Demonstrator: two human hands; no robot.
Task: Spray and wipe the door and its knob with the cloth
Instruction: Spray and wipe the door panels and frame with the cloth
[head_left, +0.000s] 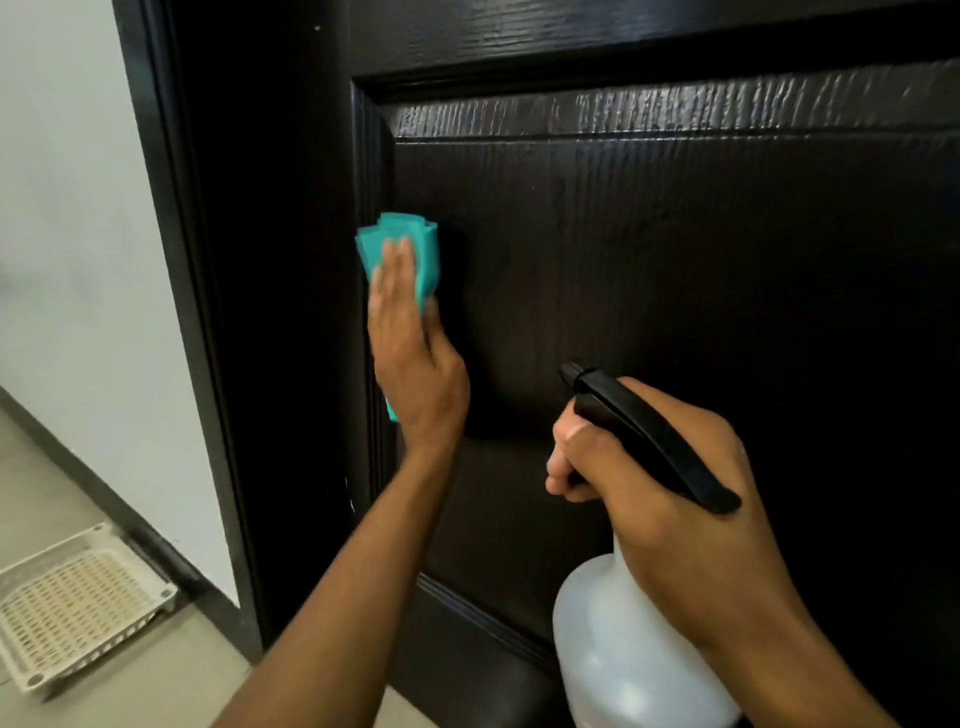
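Observation:
A dark brown panelled door (649, 249) with a wood-grain surface fills most of the view. My left hand (410, 353) presses a folded teal cloth (415, 244) flat against the left edge of the door's raised panel, fingers straight and pointing up. My right hand (660, 483) grips the neck of a translucent white spray bottle (618, 649) with a black trigger head (649, 431). Its nozzle points up and left at the door, and my fingers curl round the trigger. No knob is in view.
The dark door frame (171, 260) runs down the left, beside a white wall (67, 208) with a dark skirting. A white perforated plastic tray (78, 597) lies on the pale tiled floor (156, 686) at the lower left.

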